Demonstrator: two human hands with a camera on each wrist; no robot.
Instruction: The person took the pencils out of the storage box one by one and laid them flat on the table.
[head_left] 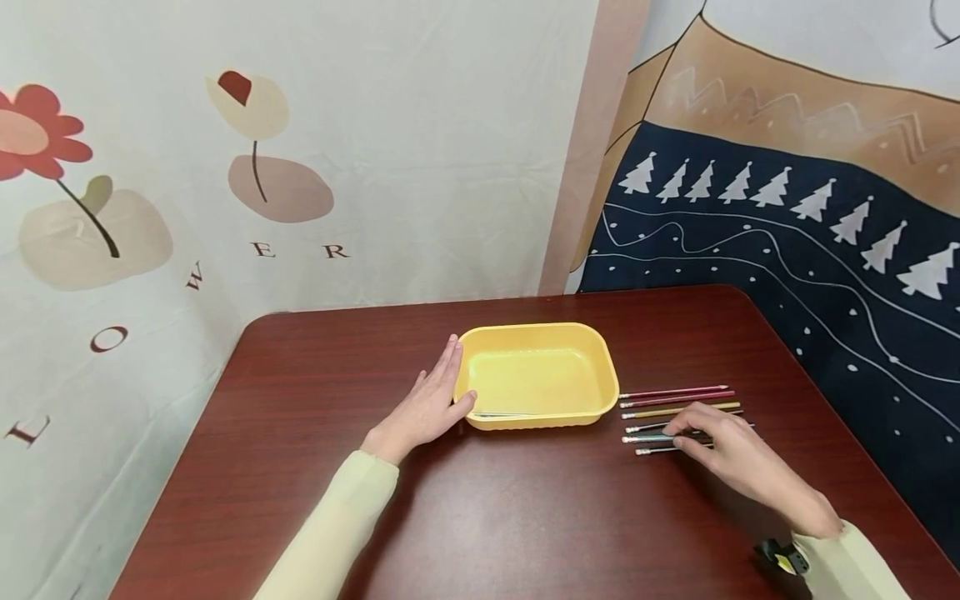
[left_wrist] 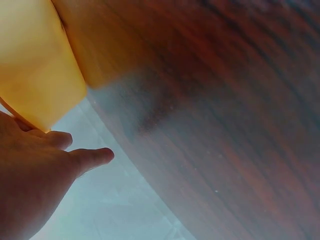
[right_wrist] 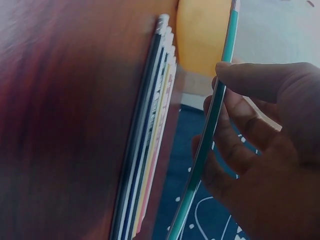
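My right hand (head_left: 738, 450) pinches a teal pencil (right_wrist: 216, 102) between thumb and fingers, lifted above the table in the right wrist view. Under and beside that hand, several pencils (head_left: 678, 401) with pale eraser ends lie in a row, in red, yellow and dark colours. At the left side of a yellow plastic basket (head_left: 537, 420), my left hand (head_left: 425, 408) rests with straight fingers along the rim and its thumb at the near corner. A thin pale strip (head_left: 502, 414) shows inside the basket along its near wall.
The dark red wooden table (head_left: 525, 517) has rounded back corners. Behind it hangs a pale cloth with flower prints (head_left: 420, 150), and to the right a navy cloth with white trees (head_left: 750, 225). A dark wrist device (head_left: 782, 557) sits at the right sleeve.
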